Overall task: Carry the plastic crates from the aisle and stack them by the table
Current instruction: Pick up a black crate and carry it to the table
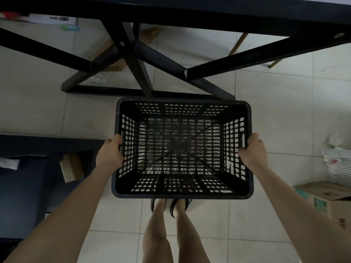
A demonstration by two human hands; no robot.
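An empty black crate [182, 149] is gripped at its side rims by both hands, left [110, 153] and right [253, 150], beside the tabletop [209, 14]; lowering squarely is judged to be needed next.

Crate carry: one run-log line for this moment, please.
black plastic crate empty | left hand, right hand grip side rims | black table ahead
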